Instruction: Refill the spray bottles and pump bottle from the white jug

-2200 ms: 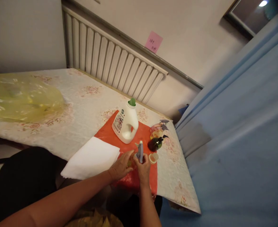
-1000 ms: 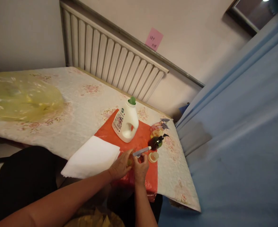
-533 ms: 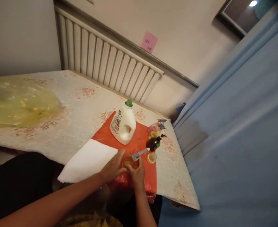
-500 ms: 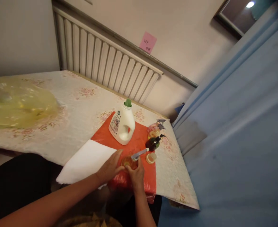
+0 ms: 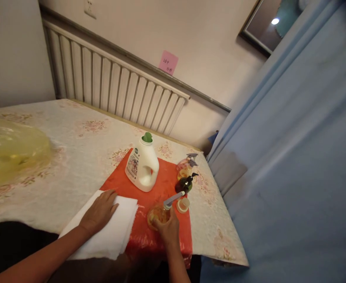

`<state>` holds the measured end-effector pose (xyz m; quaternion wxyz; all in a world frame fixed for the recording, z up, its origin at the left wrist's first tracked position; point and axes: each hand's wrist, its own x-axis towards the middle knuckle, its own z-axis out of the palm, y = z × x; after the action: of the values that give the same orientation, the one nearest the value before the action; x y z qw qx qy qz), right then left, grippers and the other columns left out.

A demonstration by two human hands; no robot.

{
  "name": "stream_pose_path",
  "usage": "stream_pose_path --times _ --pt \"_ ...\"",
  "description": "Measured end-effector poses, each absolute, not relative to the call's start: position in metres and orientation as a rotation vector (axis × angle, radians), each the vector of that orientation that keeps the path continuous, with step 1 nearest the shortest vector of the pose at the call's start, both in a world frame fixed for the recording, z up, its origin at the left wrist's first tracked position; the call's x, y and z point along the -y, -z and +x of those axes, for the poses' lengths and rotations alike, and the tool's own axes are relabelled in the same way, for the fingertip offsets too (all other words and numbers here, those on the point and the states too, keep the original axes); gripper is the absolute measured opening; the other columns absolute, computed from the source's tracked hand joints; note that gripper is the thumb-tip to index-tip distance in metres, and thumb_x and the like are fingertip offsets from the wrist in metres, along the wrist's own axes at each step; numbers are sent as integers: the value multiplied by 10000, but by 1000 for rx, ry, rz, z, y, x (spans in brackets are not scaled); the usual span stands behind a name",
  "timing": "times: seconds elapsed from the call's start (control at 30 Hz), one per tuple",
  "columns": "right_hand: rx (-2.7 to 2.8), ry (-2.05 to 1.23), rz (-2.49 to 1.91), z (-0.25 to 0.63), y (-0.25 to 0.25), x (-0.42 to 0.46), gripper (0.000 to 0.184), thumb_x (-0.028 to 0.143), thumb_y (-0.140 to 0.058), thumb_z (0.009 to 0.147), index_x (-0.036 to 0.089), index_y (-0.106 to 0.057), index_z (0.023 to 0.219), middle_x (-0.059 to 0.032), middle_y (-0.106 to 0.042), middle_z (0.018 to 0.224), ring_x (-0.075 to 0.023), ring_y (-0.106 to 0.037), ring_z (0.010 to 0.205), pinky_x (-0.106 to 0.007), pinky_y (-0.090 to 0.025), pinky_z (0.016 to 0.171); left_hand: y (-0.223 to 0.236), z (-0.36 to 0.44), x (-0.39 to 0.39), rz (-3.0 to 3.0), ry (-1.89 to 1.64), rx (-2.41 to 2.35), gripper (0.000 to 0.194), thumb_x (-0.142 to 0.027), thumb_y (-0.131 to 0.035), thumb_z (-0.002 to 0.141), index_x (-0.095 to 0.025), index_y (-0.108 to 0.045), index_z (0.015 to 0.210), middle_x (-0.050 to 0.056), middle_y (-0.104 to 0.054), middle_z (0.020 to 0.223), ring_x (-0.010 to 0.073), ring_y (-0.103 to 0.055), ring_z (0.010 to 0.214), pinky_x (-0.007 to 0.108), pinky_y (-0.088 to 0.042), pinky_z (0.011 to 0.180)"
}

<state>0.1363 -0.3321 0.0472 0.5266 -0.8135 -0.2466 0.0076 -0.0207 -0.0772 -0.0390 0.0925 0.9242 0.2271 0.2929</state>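
My right hand (image 5: 169, 230) grips a small clear round bottle (image 5: 158, 217) with an amber tint. A grey nozzle head (image 5: 174, 199) with a pale tip sticks out from its top toward the upper right. My left hand (image 5: 100, 210) lies flat, fingers stretched, on a folded stack of white cloth or paper (image 5: 116, 232); which of the two I cannot tell. Beyond both hands a white detergent jug (image 5: 145, 167) stands upright with its green pouring spout uncovered. Right of the held bottle sits a pale cap (image 5: 183, 204).
Red plastic sheeting (image 5: 163, 173) lies under the jug and bottles on a flowered tablecloth (image 5: 72, 165). A dark pump bottle (image 5: 183, 184) and spray bottles (image 5: 183, 167) stand at its right edge. A yellow plastic bag (image 5: 13, 149) is at left, a blue curtain (image 5: 284, 157) at right.
My left hand has let go of the bottle and moved left onto the white stack. My right hand still holds the bottle. The view has shifted slightly.
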Motion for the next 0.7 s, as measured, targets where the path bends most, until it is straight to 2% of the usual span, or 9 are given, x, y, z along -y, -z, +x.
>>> stream_pose_path --times 0.1,0.27,0.33,0.5,0.7 --pt "529 -10 -1977 156 -58 336 501 264 -801 567 197 -701 1053 -63 -764 896 -285 -717 795 -336 -557 705 41 -21 80 2797 -858 -690 384 -368 -439 943 -137 -610 1198 184 -630 1314 334 -568 1253 522 -449 1080" --pt "513 116 -2021 204 -77 318 547 346 -795 592 176 -685 1100 -92 -758 974 -293 -707 878 -350 -536 779 43 -21 79 2830 -872 -708 375 -366 -435 943 -148 -636 1174 164 -667 1263 322 -604 1201 507 -479 1045" --pt "522 184 -2032 224 -82 298 535 344 -770 612 186 -677 1114 -87 -755 1003 -290 -702 912 -353 -528 807 44 -22 78 2850 -887 -709 368 -367 -434 945 -161 -648 1162 148 -684 1239 312 -617 1182 491 -488 1030" --pt "584 252 -2084 268 -90 232 636 329 -772 607 144 -627 1197 -134 -734 1110 -307 -681 1022 -369 -507 895 54 -26 74 2942 -941 -670 390 -393 -451 959 -154 -654 1190 134 -701 1219 296 -634 1148 452 -482 1017" --pt "559 247 -2084 309 -85 161 558 318 -754 636 146 -641 1155 -133 -740 1085 -289 -691 984 -340 -508 857 70 -30 69 2951 -1005 -650 411 -447 -500 943 -193 -645 1231 99 -706 1239 291 -648 1138 440 -487 1006"
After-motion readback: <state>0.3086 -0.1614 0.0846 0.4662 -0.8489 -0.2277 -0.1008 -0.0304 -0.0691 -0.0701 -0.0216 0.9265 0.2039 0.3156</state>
